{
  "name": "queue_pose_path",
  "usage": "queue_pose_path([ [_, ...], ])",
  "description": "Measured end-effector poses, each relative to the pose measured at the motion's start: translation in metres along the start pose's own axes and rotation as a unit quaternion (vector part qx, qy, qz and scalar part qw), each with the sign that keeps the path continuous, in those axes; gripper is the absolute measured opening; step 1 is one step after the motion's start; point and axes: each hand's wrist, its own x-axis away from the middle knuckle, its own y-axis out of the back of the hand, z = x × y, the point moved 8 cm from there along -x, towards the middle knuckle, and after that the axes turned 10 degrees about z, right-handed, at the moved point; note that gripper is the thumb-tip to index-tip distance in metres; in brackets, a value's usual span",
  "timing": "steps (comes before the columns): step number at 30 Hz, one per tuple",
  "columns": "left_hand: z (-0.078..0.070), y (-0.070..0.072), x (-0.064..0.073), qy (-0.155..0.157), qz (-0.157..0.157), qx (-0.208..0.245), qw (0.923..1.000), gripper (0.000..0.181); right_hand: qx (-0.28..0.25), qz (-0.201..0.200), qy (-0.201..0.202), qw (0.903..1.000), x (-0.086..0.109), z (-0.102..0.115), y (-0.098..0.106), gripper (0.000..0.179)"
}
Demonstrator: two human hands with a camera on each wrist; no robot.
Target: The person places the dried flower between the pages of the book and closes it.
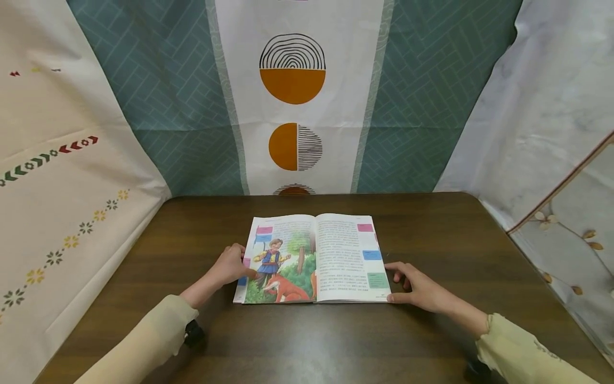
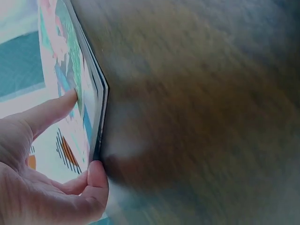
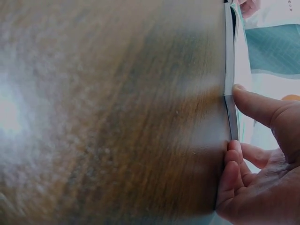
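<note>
An open picture book (image 1: pixel 342 261) lies on the brown table. Its left page shows a person in a blue vest and a red fox; the right page carries printed text with coloured boxes. My left hand (image 1: pixel 232 266) grips the book's left side, thumb on the picture page and fingers curled at the outer edge. In the left wrist view that thumb (image 2: pixel 56 108) rests on the page while a fingertip meets the cover's edge. At the lower right corner, my right hand (image 1: pixel 419 288) holds the book between its thumb (image 3: pixel 255 105) and curled fingers (image 3: pixel 234 161).
The dark wooden table (image 1: pixel 192 224) extends around the book on all sides. Behind it hangs a green and white cloth (image 1: pixel 297 112) with orange half circles. Patterned cloth (image 1: pixel 62 213) drapes at the left, and a pale floral one (image 1: pixel 551 133) at the right.
</note>
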Motion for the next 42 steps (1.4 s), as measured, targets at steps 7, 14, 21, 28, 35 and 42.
queue_pose_path([
  [7, 0.0, 0.0, 0.0, -0.009, 0.004, 0.025, 0.9996, 0.08, -0.005, 0.002, -0.004, 1.0, 0.0, 0.0, -0.001, 0.071],
  [14, 0.004, 0.001, -0.001, -0.014, 0.013, 0.046, 0.9987, 0.08, -0.001, 0.0, 0.003, 1.0, 0.0, 0.0, -0.001, 0.07],
  [21, 0.002, 0.007, -0.001, -0.017, 0.015, 0.054, 0.9983, 0.074, -0.002, -0.003, 0.005, 1.0, 0.0, 0.0, -0.001, 0.071],
  [28, -0.026, 0.026, 0.006, -0.075, 0.002, 0.017, 0.9971, 0.087, 0.006, -0.007, 0.001, 1.0, 0.001, -0.001, 0.0, 0.071],
  [35, -0.063, 0.045, 0.013, -0.163, 0.027, -0.05, 0.985, 0.083, 0.002, -0.006, 0.003, 1.0, 0.001, -0.001, 0.0, 0.071],
  [42, -0.092, 0.055, 0.014, -0.196, 0.05, -0.123, 0.9717, 0.07, -0.001, -0.003, 0.002, 1.0, 0.001, -0.001, -0.001, 0.071],
])
